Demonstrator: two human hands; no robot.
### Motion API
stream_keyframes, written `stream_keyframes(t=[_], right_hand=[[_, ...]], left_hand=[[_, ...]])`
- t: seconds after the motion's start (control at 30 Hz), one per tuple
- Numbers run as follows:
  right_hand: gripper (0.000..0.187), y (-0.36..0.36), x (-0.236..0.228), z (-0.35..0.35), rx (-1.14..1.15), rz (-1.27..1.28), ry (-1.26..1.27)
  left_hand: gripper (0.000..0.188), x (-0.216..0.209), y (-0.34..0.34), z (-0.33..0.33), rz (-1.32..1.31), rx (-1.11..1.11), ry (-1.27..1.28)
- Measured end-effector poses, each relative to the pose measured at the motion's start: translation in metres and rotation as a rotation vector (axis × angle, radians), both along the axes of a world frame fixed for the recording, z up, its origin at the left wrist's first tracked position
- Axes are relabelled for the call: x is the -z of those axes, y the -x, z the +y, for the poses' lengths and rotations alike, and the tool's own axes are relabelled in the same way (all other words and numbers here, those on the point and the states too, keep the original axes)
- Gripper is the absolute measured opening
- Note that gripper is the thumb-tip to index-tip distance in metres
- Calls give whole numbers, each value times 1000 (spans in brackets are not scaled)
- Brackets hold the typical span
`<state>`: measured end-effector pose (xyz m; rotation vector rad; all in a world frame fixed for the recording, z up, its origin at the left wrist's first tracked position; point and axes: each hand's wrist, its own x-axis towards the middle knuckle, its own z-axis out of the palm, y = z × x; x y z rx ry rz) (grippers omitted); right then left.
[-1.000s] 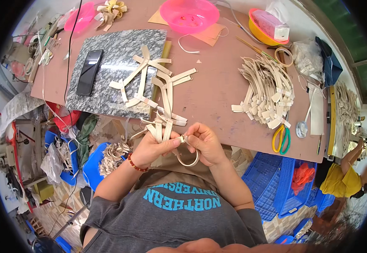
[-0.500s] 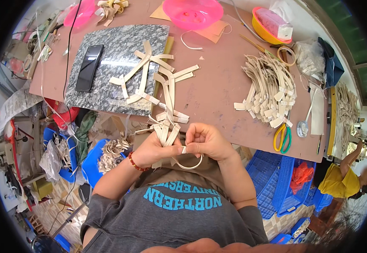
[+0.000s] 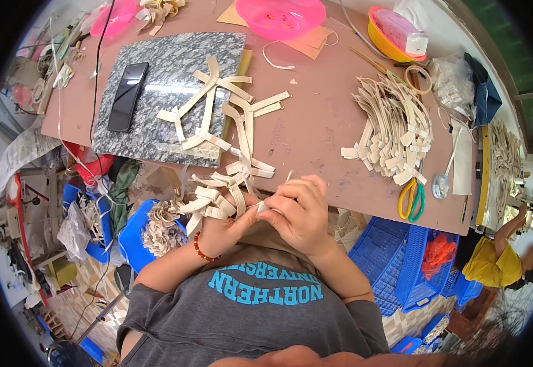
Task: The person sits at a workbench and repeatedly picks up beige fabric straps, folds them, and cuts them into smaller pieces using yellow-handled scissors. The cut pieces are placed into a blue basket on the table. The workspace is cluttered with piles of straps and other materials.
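My left hand [image 3: 233, 225], with a red bead bracelet at the wrist, is closed around a bundle of cream fabric straps [image 3: 211, 203] that fans out over its back. Close beside it my right hand [image 3: 300, 214] has its fingers curled in a pinch. Between the two thumbs shows a small white strap end [image 3: 262, 207], and the fingers partly hide it. Just beyond my hands, joined cream strap pieces [image 3: 246, 122] hang over the table edge. Another branched strap piece [image 3: 210, 101] lies across the grey stone slab.
The brown table [image 3: 315, 128] carries the speckled stone slab [image 3: 174, 55], a black phone [image 3: 127, 96], a strap pile [image 3: 392, 131], green-and-yellow scissors [image 3: 410, 199] and a pink basin [image 3: 278, 17]. Blue crates [image 3: 382, 263] stand lower right; a blue bin [image 3: 133, 235] of straps stands left. Another person [image 3: 499, 260] is at far right.
The strap bundle in my left hand has swung left and spread out. My right hand has turned, its fingers now curling over the white strap end. The drooping loop below is no longer visible.
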<state>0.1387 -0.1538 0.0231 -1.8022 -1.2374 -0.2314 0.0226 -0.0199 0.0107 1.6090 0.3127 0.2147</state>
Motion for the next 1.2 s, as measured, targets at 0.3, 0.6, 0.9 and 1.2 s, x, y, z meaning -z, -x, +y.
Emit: stream_keyframes(t=[0.3,0.6,0.9,1.2], right_hand=[[22,6,10,1,13,26,-89],[18,20,10,-7,-27,43,-173],[12,15,15,-4,-159,1239,-197],[13,5,26,24,-113,945,184]], left_hand=[[12,-3,-8,4,-193,23,-357],[17,18,-1,8,-147,49,-368],[16,5,12,18,59,274,79],[32,0,27,44,227,847,805]])
